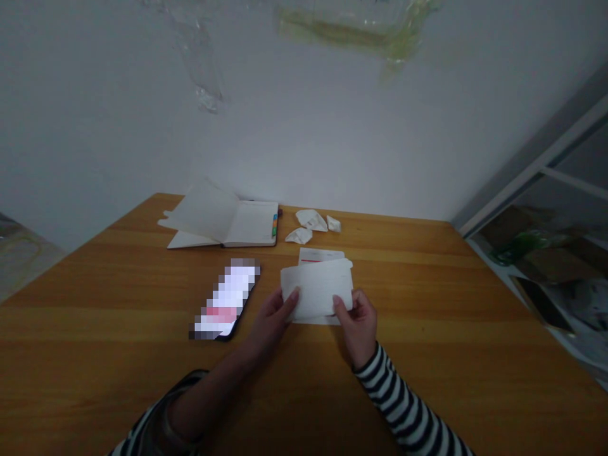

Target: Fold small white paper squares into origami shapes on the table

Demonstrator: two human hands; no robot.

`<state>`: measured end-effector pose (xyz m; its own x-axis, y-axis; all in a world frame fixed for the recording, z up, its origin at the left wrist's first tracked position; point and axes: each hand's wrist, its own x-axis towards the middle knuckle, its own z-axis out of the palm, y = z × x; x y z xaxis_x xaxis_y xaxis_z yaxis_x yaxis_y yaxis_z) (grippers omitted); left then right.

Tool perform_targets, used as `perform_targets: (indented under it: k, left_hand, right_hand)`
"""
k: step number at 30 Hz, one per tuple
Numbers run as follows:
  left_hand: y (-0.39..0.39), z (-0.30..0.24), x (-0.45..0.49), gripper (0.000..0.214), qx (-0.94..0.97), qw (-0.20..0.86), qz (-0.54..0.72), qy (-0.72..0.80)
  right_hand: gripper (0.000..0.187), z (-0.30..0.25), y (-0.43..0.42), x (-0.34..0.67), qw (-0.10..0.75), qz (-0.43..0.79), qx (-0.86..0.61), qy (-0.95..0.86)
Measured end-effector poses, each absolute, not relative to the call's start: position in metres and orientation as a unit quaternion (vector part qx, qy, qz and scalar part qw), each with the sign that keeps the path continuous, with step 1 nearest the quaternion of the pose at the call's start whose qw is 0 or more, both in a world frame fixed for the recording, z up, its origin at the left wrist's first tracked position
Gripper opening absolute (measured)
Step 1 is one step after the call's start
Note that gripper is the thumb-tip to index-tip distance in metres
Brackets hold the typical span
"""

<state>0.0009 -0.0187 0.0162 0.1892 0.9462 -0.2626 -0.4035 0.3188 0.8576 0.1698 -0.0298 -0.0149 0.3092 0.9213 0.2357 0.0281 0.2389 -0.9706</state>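
Between my two hands is a sheet of white paper [317,288], held up above the table with its face toward me. My left hand [275,311] pinches its lower left edge, thumb in front and fingers behind. At the lower right, my right hand [358,320] grips the sheet the same way. A second white paper with a red line [320,255] lies behind and under the sheet, mostly hidden by it. Several crumpled paper scraps [311,220] rest just beyond.
An open notebook [251,223] with coloured tabs lies at the back left of the wooden table [427,354]. A phone [228,297], its screen blurred, lies left of my hands. The wall [356,139] rises behind the table, and a shelf with a green item [522,246] stands at the right.
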Motion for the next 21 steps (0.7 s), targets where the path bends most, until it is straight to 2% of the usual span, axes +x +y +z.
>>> perform_targets:
  k: [12,21]
  left_hand:
    - [-0.0193,0.0179,0.0013,0.053,0.280,0.733,0.478,0.396]
    - [-0.0175,0.0134,-0.0016,0.053,0.308,0.705,0.472,0.429]
  right_hand:
    - [0.040,-0.0072,-0.0309,0.1657,0.651,0.416,-0.485,-0.410]
    - [0.041,-0.0099,-0.0332,0.1647,0.647,0.437,-0.478,-0.404]
